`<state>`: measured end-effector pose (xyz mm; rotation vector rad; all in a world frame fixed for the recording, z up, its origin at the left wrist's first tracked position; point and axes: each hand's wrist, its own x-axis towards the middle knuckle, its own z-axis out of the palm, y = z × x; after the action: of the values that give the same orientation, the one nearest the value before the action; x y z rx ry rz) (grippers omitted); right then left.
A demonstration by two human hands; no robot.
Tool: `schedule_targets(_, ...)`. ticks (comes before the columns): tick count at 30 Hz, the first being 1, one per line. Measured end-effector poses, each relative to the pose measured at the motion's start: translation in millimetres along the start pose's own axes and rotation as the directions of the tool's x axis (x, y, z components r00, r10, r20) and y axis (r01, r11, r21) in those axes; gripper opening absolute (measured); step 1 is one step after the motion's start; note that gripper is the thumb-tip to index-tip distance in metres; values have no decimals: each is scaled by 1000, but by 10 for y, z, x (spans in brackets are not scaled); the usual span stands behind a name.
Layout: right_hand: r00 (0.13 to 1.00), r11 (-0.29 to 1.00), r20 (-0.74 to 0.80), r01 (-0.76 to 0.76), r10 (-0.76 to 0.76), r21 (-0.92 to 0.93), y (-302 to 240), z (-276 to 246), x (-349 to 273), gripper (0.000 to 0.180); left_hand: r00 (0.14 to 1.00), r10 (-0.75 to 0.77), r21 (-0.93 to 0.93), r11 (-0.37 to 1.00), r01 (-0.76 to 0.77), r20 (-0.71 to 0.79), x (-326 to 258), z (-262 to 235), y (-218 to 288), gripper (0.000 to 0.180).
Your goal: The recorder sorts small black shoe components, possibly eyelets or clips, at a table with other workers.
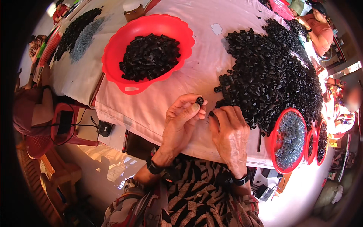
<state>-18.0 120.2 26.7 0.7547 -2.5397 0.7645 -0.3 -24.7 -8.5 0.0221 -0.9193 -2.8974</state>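
Note:
Between the thumb and fingertips of my left hand (179, 123) is a small black plastic part (199, 101) with a round, ring-like end. My right hand (231, 133) is beside it, knuckles up. Its thumb and forefinger pinch a second small black piece (211, 113), mostly hidden by the fingers. Just past my right hand spreads a large heap of small black plastic parts (264, 75), some ring-shaped. Farther left stands a red scalloped basin (181, 28), with a mound of black parts (149, 56) inside.
A red bowl (273, 151) of clear bluish bits is at the table's right edge, with smaller red bowls (310, 151) alongside. A lidded jar (133, 11) stands at the back. Other people sit around, one in a salmon shirt (321, 32) at far right. A red chair (62, 113) is at left.

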Motion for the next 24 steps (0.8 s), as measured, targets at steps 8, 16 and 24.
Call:
schedule_targets(8, 999, 999, 1, 45, -45, -16, 11, 42, -11, 13, 1000, -23, 4, 1000, 23, 11, -14, 23, 12, 21)
schedule_targets(16, 934, 755, 10, -296, 358, 585, 126, -198, -174, 26, 999, -39, 30, 999, 38, 35, -43, 108, -1, 20)
schedule_targets(24, 893, 317, 136, -291, 429, 903, 242, -405, -176, 31, 987, -132, 86, 988, 125, 87, -3, 215, -54, 17)
